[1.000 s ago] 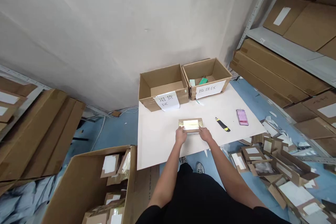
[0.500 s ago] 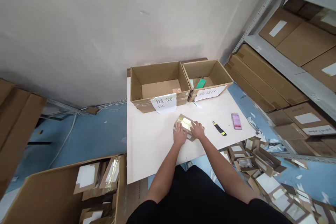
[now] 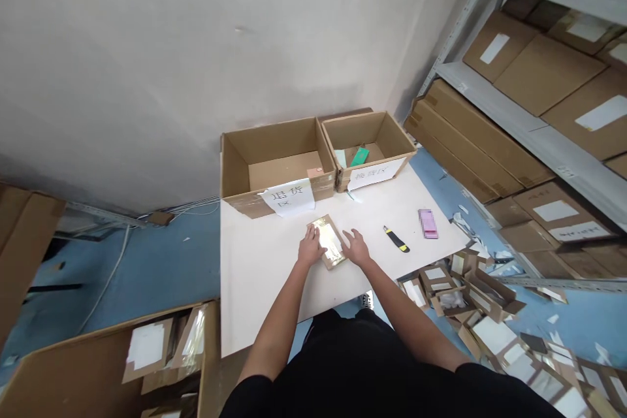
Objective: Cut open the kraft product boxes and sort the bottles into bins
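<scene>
A small flat cardboard box [image 3: 329, 243] with a white label under shiny clear tape lies on the white table [image 3: 264, 300]. My left hand [image 3: 310, 247] grips its left edge, with the thumb over the top face and the fingers along the side. At the box's right edge is my right hand [image 3: 356, 248], its fingers spread and nothing held in them. To the right of that hand lies a black and yellow utility knife [image 3: 396, 239]. Farther right, a pink-purple packet [image 3: 428, 224], blurred out in the picture, rests near the table's edge.
Two open cartons with handwritten paper signs, a larger one [image 3: 235, 202] and a smaller one [image 3: 409, 147], stand at the table's back. A big carton [image 3: 63, 366] of parcels is at lower left. Opened boxes [image 3: 494, 294] litter the floor right, beside loaded shelving [image 3: 519, 121].
The small box has been turned and now lies with its label facing up more fully. My right hand has come off its top to the right edge, fingers spreading. The view has shifted slightly right.
</scene>
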A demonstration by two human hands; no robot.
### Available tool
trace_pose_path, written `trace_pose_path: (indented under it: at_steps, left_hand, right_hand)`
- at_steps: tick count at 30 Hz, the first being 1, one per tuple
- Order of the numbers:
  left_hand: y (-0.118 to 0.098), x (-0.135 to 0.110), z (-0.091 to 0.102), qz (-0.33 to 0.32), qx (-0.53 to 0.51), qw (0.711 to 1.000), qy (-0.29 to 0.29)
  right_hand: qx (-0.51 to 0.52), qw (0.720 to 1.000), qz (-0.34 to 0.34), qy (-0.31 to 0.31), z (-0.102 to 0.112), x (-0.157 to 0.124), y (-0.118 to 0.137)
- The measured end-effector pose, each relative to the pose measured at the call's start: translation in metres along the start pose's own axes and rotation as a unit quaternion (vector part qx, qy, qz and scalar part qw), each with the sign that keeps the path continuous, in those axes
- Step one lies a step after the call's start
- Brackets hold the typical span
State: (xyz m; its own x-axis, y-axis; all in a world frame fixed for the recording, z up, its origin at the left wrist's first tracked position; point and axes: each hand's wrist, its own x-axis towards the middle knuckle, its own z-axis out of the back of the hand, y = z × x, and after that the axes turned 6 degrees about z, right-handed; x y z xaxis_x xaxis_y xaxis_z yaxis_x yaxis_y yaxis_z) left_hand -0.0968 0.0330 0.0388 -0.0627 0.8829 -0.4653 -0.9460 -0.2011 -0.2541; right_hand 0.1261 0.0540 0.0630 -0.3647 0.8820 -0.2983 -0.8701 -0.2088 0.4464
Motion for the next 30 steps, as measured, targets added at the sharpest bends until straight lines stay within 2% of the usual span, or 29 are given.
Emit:
trace_pose_path:
  at_steps: [4,8,12,16,20,24,27,30]
  left_hand:
    - [-0.011,-0.006,-0.018,0.039,-0.011,0.999,-0.025]
    - [-0.022,-0.013,-0.041,0.052,-0.041,0.996,-0.053]
    - [-0.033,-0.017,-0.051,0.053,-0.046,0.996,-0.047]
    - [-0.043,-0.015,-0.047,0.092,-0.015,0.995,-0.037]
    - [-0.056,-0.017,-0.038,0.14,0.007,0.99,0.005]
    - [-0.073,-0.025,-0.032,0.163,0.001,0.987,0.02]
    - [-0.084,-0.029,-0.029,0.186,-0.006,0.982,0.037]
    - [-0.09,-0.031,-0.027,0.202,-0.016,0.978,0.05]
  right_hand:
    - [0.033,0.996,0.017,-0.087,0.047,0.009,-0.05]
    - [0.041,0.993,-0.007,-0.113,0.082,0.015,-0.124]
    - [0.043,0.994,-0.08,-0.055,0.09,0.014,-0.199]
    - [0.024,0.989,-0.14,0.049,0.074,0.006,-0.248]
    - [-0.025,0.982,-0.142,0.119,0.042,-0.005,-0.256]
    - [-0.052,0.985,-0.126,0.106,0.021,-0.014,-0.247]
    - [0.031,0.984,-0.136,0.111,0.02,-0.01,-0.24]
    - [0.186,0.963,-0.15,0.125,0.023,0.0,-0.221]
